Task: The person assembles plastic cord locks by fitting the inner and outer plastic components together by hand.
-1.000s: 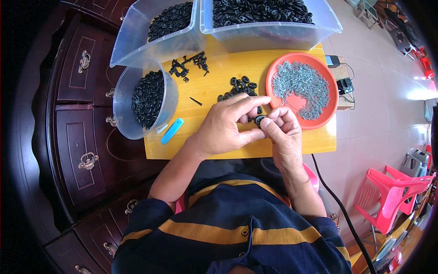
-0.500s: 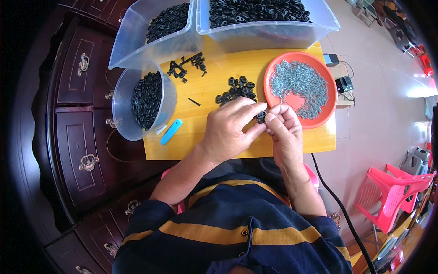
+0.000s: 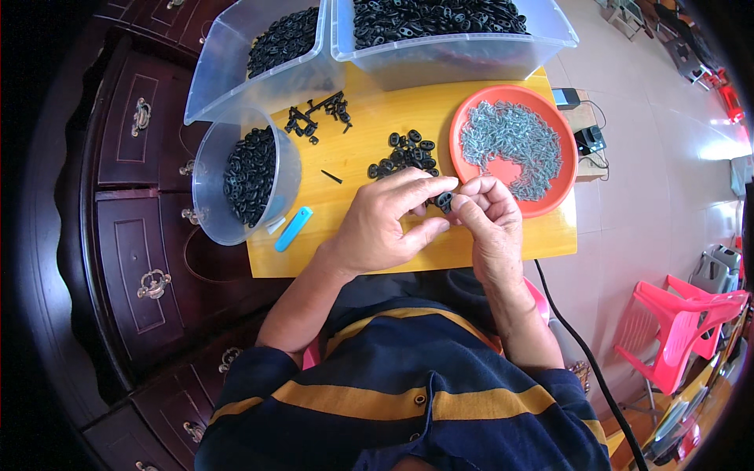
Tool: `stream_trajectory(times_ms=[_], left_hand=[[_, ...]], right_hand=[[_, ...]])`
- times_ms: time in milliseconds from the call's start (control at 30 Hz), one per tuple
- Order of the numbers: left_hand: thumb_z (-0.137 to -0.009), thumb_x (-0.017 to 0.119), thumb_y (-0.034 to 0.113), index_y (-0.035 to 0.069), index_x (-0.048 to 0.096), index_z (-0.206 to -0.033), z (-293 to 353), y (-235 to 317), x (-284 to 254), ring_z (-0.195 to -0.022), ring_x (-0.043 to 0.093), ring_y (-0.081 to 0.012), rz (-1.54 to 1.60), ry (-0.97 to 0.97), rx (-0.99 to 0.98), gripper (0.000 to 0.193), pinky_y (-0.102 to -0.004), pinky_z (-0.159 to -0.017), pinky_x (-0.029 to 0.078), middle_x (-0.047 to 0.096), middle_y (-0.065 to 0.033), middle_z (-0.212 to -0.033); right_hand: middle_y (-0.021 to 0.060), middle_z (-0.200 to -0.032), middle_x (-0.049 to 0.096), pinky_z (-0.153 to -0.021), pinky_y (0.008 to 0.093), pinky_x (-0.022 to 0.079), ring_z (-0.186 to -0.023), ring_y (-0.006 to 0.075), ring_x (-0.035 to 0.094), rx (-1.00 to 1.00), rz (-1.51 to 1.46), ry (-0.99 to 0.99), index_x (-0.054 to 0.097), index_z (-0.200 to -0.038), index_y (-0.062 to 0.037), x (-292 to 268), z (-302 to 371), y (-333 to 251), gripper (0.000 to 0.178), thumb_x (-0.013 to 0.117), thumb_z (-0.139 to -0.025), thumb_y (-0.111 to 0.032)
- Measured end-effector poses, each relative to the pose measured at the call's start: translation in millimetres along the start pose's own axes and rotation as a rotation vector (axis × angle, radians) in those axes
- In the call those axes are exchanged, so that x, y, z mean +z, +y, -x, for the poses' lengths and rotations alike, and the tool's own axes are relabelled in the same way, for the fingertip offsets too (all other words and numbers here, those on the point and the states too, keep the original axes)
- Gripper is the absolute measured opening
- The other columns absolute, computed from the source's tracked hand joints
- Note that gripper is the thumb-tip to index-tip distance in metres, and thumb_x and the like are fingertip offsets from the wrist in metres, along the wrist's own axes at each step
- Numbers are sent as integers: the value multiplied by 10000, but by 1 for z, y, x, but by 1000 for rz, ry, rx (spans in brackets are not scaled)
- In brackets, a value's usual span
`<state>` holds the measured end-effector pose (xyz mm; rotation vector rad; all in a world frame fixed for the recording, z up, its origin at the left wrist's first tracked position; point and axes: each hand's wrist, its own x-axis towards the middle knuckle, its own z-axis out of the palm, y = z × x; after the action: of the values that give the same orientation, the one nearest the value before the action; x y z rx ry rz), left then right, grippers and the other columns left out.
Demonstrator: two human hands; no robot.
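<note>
A small black oval plastic piece with two holes (image 3: pixel 444 202) is held between my hands above the near side of the table. My left hand (image 3: pixel 385 221) curls around it from the left, index finger over it and thumb below, with a small gap at the thumb tip. At its right edge, my right hand (image 3: pixel 493 220) pinches with thumb and fingers; the fingertips partly cover what they grip. Just beyond my hands lies a loose pile of similar black oval pieces (image 3: pixel 404 153). Beside my right hand, an orange-red round tray (image 3: pixel 462 161) holds many small silvery metal pins or screws (image 3: pixel 518 141).
Two clear bins (image 3: pixel 463 56) (image 3: pixel 228 94) of black pieces stand at the back. A round clear tub (image 3: pixel 289 169) of them is at the left, near a light-blue tool (image 3: pixel 294 229). Black scraps (image 3: pixel 318 116) and a thin black stick (image 3: pixel 331 177) lie on the yellow table (image 3: pixel 361 94).
My left thumb and index finger have spread a little wider around the black piece. The piece and my right hand stay almost in place; the whole view has shifted slightly.
</note>
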<state>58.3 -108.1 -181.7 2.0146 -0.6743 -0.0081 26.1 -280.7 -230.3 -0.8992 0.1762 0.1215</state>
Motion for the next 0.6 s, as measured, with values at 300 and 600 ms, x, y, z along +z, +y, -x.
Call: stream_trajectory(times_ms=[300,600], left_hand=[[-805,727,-81,25,723,-1118,-2,-10,-11,-733,605,-111,107,-124,-104,330,-254,-661,506,683,-64,-940],[-790,764,-58,14,730,-1065,-2,-16,-9,-661,561,-72,226,-61,-105,287,-231,-601,476,644,-24,-853]], right_hand=[[-2,-929,646,-782,207,507,-837,59,621,-3,36,-42,591,-1028,-25,1,0,0,117,652,-940,23],[1,-917,648,-764,203,502,-823,59,618,-1,44,-40,590,-1027,-25,2,1,0,116,654,-941,19]])
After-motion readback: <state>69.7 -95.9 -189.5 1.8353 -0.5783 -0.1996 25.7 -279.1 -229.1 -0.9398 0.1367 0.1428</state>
